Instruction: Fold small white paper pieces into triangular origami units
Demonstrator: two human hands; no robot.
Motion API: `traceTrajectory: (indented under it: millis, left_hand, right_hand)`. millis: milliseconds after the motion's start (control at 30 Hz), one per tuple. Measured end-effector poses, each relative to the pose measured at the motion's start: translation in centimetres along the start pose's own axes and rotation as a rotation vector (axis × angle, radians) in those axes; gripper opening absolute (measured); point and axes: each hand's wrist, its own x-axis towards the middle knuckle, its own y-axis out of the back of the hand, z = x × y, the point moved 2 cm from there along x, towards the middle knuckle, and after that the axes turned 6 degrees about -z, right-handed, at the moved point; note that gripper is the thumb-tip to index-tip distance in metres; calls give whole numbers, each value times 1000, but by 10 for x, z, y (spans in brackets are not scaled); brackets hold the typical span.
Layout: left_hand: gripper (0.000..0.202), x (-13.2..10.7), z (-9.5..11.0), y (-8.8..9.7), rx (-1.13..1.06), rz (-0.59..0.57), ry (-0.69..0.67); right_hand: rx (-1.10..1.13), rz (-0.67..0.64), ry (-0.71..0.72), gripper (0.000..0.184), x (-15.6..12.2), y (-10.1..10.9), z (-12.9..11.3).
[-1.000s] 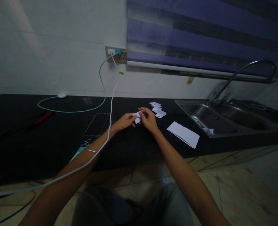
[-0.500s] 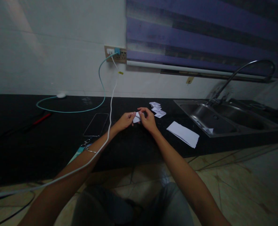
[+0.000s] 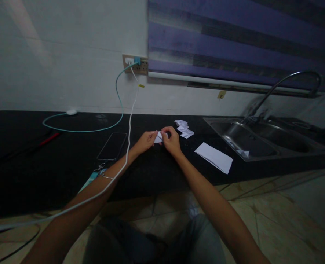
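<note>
A small folded piece of white paper (image 3: 158,137) is held between my two hands, over the dark countertop (image 3: 157,168). My left hand (image 3: 146,141) pinches its left side with the thumb on top. On the right side, my right hand (image 3: 172,140) grips it with thumb and bent fingers. Part of the paper is hidden behind the fingers. Just beyond my right hand lie several folded paper pieces (image 3: 183,128) in a zigzag row. To the right rests a stack of white paper strips (image 3: 214,157).
A phone (image 3: 112,146) with a lanyard (image 3: 89,180) lies by my left forearm. A white cable (image 3: 127,154) crosses over that arm. A teal cable (image 3: 96,130) loops from the wall socket (image 3: 143,66). At right is a steel sink (image 3: 242,141) with a curved tap (image 3: 278,82).
My right hand has shifted slightly, its fingers lower and less raised over the folded paper. More of the paper's middle shows between my thumbs. The other things have stayed put.
</note>
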Motion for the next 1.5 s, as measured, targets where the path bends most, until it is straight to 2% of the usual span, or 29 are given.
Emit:
traceTrajectory:
  millis: [133,233,433,533,600,867,967,1100,1233,1367,1500]
  left_hand:
    - [50,2,-2,1,-24,-17,60]
    - [50,2,-2,1,27,-12,53]
    - [40,-1,3,3,174,40,10]
    - [37,-2,6,4,218,46,8]
    - [36,-2,5,5,209,37,13]
    - [39,2,-8,6,14,-79,29]
    - [40,3,-7,6,-31,-61,23]
    - [46,2,-5,7,-143,-20,105]
    - [51,0,-2,8,-172,-29,118]
    - [49,-1,1,8,-192,-18,120]
    - [40,-1,0,5,-197,-83,111]
  right_hand:
    - [17,4,-3,9,0,0,2]
    - [80,6,-50,7,1,-1,5]
    - [471,-10,-303,38,2,-4,18]
    - [615,-124,-461,39,0,-4,23]
    - [651,-173,-508,35,-2,-3,25]
    - [603,-157,-423,26,0,0,25]
    - [645,-131,-416,28,0,0,22]
    - [664,-85,-441,33,1,1,20]
    - [694,-94,-424,33,1,2,22]
    - [670,-87,-418,33,2,2,24]
    - [649,-81,-413,32,1,1,22]
